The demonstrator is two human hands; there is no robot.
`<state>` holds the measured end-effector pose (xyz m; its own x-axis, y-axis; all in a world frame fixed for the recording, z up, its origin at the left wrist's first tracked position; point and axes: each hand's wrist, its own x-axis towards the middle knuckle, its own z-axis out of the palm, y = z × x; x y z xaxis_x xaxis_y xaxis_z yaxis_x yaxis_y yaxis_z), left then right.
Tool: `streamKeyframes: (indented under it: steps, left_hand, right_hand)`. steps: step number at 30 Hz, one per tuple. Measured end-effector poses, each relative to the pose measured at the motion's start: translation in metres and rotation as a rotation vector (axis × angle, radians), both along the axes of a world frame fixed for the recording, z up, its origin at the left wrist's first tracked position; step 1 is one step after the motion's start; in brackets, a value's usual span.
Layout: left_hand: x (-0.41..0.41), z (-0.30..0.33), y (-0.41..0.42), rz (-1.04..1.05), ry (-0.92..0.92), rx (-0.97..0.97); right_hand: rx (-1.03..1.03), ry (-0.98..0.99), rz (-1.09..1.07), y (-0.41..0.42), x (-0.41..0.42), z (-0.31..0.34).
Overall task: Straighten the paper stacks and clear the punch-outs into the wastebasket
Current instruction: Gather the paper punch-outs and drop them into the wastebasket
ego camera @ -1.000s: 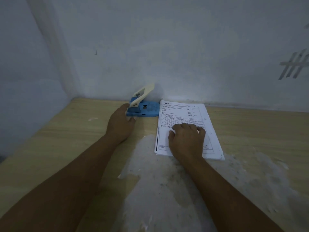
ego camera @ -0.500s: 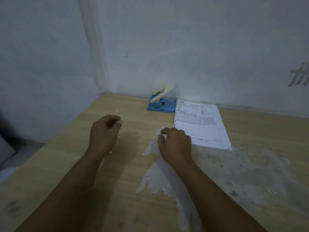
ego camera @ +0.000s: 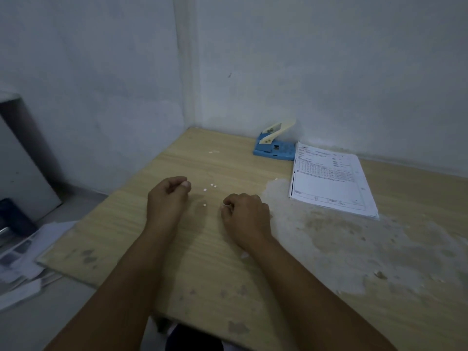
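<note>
Against pale corner walls, worn wooden desk, left hand and right hand curled, punch-outs between.

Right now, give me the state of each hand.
Left hand: fingers curled, thumb against fingertips; contents cannot be told.
Right hand: fingers curled, seemingly pinching a small white punch-out.

Both hands rest on the wooden bench, fingers curled: left hand, right hand. White punch-outs lie between them. Blue hole punch touches the paper stack.
</note>
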<state>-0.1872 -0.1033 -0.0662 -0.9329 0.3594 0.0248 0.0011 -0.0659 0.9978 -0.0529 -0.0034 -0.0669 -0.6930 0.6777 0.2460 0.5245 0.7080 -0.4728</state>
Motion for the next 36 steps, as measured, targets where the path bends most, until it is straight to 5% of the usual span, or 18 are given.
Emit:
streamKeyframes:
  steps: [5,18,22,31,36]
  left_hand:
    - [0.003,0.007,0.002,-0.024,-0.157,0.184]
    - [-0.005,0.005,0.0,-0.01,-0.263,0.263]
    - [-0.005,0.007,0.003,-0.041,-0.473,0.432]
    - [-0.005,0.008,0.007,-0.179,-0.816,0.713]
    - [-0.006,0.006,0.001,-0.244,-0.86,0.745]
  right_hand:
    - [-0.017,0.012,0.022,-0.012,-0.022,0.0]
    - [-0.019,-0.028,-0.023,-0.021,-0.049,0.0]
    - [-0.009,-0.054,-0.016,-0.022,-0.052,-0.007]
    - [-0.163,0.18,0.132,-0.031,-0.052,0.01]
    - [-0.166,0.232,0.267,-0.045,-0.061,0.017]
